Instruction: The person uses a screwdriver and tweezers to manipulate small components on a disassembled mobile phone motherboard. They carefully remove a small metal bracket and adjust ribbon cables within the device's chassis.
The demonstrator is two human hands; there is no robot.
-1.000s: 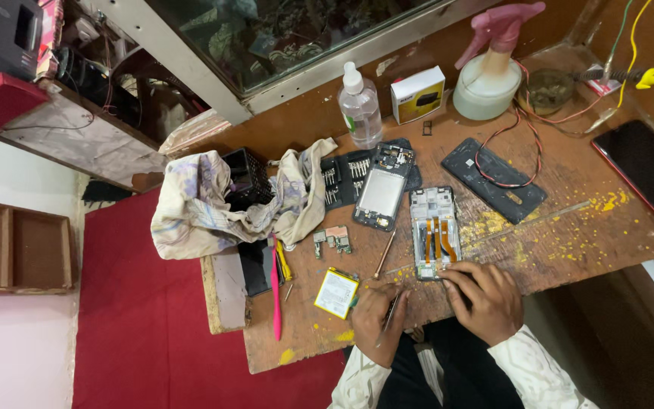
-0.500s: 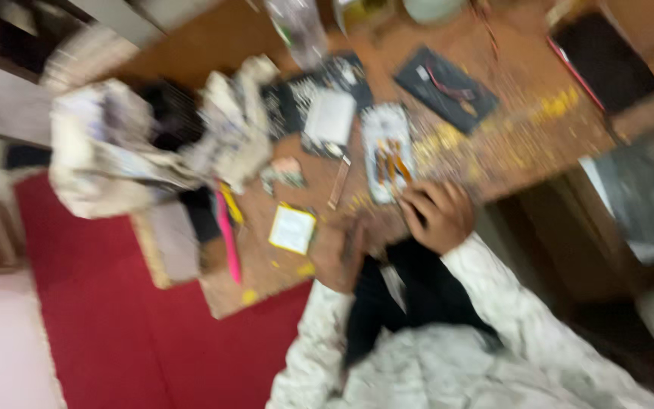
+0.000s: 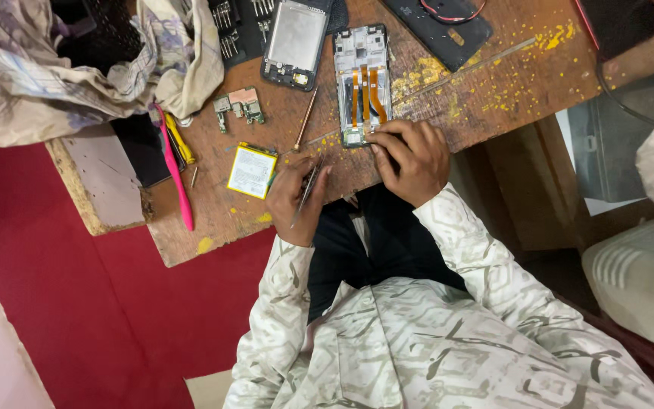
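**Two hands on an opened-up phone, camera now tipped much further down**

One view only, the head camera, so here goes.

Biggest change from a second ago: the camera has swung down a lot. Before, you could see the whole bench with spray bottles at the back; now half the picture is the person's patterned shirt and lap, and only the near edge of the wooden table [image 3: 213, 220] shows. The hands themselves have barely shifted, so my guess is the work on the phone is carrying on, just with the head bent closer.

Right hand [image 3: 410, 155] rests at the bottom end of the opened phone frame [image 3: 362, 83], fingertips touching its lower edge, fingers curled and pressing rather than wrapped around anything. Left hand [image 3: 297, 197] is closed around thin metal tweezers [image 3: 306, 189], tips aimed up towards the phone, not touching it yet.

The phone frame lies flat near the table's front edge, long axis running away from the person, with orange ribbon cables along it. Its bottom end points at the person.

Around it: a second phone body [image 3: 294, 38] just beside on the left, a small screwdriver [image 3: 304, 117] between them, a yellow-edged battery [image 3: 252, 170] near the left hand, small circuit boards [image 3: 240, 106], a pink pry tool [image 3: 174, 170], and a crumpled cloth [image 3: 77, 68] further left.
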